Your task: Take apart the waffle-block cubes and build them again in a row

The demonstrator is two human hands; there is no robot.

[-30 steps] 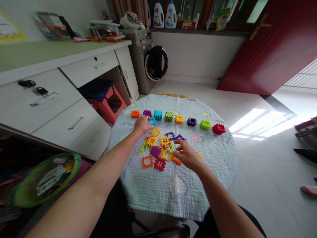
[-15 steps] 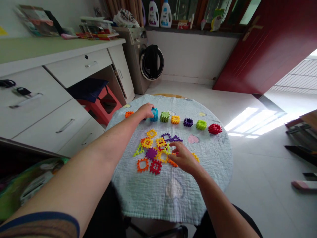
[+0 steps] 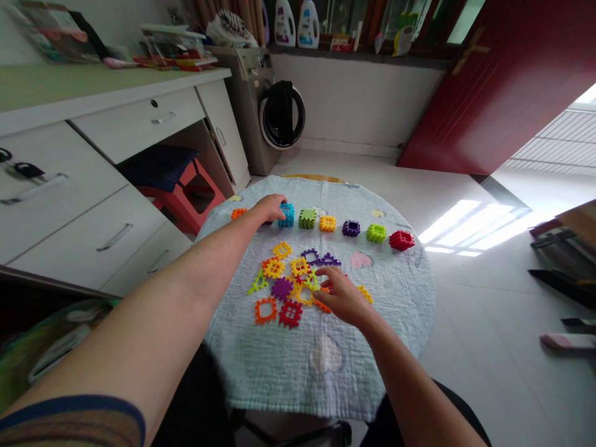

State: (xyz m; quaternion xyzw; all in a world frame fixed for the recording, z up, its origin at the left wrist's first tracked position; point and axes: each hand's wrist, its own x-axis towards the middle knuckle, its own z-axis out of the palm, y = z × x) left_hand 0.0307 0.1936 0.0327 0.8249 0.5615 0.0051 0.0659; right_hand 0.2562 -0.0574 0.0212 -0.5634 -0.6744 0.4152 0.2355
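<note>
My left hand (image 3: 271, 208) reaches to the far row of stacks, its fingers closed at the left side of a blue stack of notched plastic building tiles (image 3: 287, 215). My right hand (image 3: 342, 293) hovers over the right part of a loose pile, fingers apart and curved, nothing visible in them. Under and beside it lie yellow frame tiles (image 3: 305, 295) and an orange tile (image 3: 322, 305) that it partly covers. Also in the pile are a purple solid tile (image 3: 282, 288), a red window tile (image 3: 290, 314), an orange frame tile (image 3: 266, 311) and dark purple triangle tiles (image 3: 329, 259).
Beyond the pile stand stacks in green (image 3: 308, 218), yellow (image 3: 328, 224), dark purple (image 3: 351, 228), lime (image 3: 376, 233) and red (image 3: 401, 240), with an orange stack (image 3: 239, 213) at the left. A pale blue cloth (image 3: 326, 385) covers the round table. Left stands a stool (image 3: 205, 192).
The view has shifted slightly, so everything sits a little further left. Both hands keep almost the same places, the left at the blue stack and the right over the pile.
</note>
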